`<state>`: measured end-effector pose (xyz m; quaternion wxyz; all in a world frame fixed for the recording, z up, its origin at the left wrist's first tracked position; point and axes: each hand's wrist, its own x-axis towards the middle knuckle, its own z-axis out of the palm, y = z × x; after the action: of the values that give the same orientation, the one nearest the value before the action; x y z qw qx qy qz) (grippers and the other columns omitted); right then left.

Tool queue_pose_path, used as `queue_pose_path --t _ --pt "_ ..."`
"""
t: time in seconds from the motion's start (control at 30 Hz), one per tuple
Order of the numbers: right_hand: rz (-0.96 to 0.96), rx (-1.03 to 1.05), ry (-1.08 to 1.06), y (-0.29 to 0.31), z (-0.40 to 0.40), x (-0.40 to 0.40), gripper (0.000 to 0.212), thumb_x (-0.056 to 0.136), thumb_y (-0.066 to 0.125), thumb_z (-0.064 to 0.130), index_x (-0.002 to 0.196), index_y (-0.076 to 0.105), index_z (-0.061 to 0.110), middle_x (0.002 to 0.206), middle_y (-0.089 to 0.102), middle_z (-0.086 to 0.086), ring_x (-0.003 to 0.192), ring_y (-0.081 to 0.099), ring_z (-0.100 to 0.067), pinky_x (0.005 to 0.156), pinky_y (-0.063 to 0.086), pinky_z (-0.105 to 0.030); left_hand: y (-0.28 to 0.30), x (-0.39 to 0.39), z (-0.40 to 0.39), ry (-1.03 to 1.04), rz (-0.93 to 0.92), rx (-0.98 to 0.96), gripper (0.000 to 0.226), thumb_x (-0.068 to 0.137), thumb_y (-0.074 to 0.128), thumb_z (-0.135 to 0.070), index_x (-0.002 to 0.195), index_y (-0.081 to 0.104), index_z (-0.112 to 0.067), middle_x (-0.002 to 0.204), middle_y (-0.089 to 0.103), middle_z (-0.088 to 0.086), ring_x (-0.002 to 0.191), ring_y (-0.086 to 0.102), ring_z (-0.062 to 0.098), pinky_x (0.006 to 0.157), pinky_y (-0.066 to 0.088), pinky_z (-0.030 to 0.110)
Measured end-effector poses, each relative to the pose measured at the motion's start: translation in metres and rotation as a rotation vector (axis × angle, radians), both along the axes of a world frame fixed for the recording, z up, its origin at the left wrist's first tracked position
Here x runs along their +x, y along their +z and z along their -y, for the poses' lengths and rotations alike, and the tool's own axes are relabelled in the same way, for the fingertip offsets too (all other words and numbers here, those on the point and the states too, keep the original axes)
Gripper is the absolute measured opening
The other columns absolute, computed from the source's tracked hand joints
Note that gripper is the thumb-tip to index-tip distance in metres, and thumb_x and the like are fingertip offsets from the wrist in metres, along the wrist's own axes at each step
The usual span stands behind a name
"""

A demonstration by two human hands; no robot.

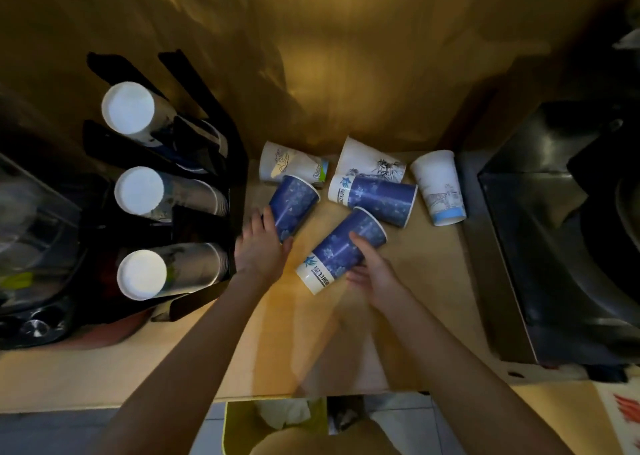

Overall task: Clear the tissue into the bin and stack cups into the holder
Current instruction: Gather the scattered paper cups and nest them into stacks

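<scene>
Each hand gripped a blue printed cup: left hand (260, 246) one cup (292, 205), right hand (374, 271) another cup (341, 250), both lying tilted.

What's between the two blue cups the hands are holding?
In the head view, only bare tabletop lies between the left hand's cup and the right hand's cup.

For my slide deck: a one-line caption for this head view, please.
Left hand and right hand each grasp a blue cup beside the black holder.
</scene>
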<state>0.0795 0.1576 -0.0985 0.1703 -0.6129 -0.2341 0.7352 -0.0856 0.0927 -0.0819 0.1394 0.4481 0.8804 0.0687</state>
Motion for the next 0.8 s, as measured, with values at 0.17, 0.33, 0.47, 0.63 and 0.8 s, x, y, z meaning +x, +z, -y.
queue_pose_path --t 0.17,0.33,0.47,0.63,0.8 --pt "0.053 0.018 -0.002 -0.003 -0.001 -0.01 0.058 0.072 0.074 0.035 0.118 0.053 0.007 0.106 0.067 -0.012 0.09 0.065 -0.023 0.072 0.051 -0.03 -0.008 -0.008 -0.008 0.057 0.054 -0.089 0.08 0.085 0.058 -0.034 0.143 0.01 -0.005 0.145 0.032 0.021 0.131 0.036 0.036 0.104 0.036 0.049" --pt "0.03 0.077 -0.074 0.004 -0.001 -0.006 0.041 0.076 0.073 0.022 0.108 0.055 0.006 0.104 0.064 -0.013 0.092 0.065 -0.027 0.073 0.054 -0.03 -0.008 -0.009 -0.005 0.101 0.128 -0.045 0.086 0.076 0.071 -0.028 0.141 0.017 -0.008 0.135 0.044 0.021 0.121 0.045 0.038 0.095 0.044 0.049" --pt "0.044 0.237 -0.045 0.005 0.003 0.006 0.029 0.074 0.074 0.018 0.096 0.063 0.002 0.099 0.069 -0.018 0.076 0.068 -0.024 0.058 0.055 -0.026 0.003 -0.002 0.004 0.189 0.326 0.205 0.086 0.067 0.078 -0.016 0.136 0.028 -0.005 0.131 0.045 0.023 0.117 0.047 0.037 0.092 0.043 0.041" --pt "0.099 0.527 0.115 0.017 -0.012 0.02 0.041 0.069 0.078 0.01 0.105 0.058 0.006 0.105 0.069 -0.014 0.078 0.066 -0.012 0.058 0.054 -0.013 -0.006 0.026 0.026 0.217 0.48 0.465 0.078 0.058 0.085 -0.01 0.124 0.043 -0.001 0.121 0.054 0.018 0.109 0.054 0.031 0.08 0.041 0.028" --pt "0.225 0.73 0.305 0.043 -0.031 0.023 0.071 0.062 0.083 0.021 0.123 0.048 0.009 0.123 0.062 -0.01 0.106 0.061 -0.022 0.091 0.053 -0.042 -0.021 0.054 0.035 0.281 0.513 0.51 0.076 0.056 0.085 -0.005 0.122 0.047 -0.001 0.123 0.06 0.017 0.113 0.055 0.031 0.08 0.036 0.02"
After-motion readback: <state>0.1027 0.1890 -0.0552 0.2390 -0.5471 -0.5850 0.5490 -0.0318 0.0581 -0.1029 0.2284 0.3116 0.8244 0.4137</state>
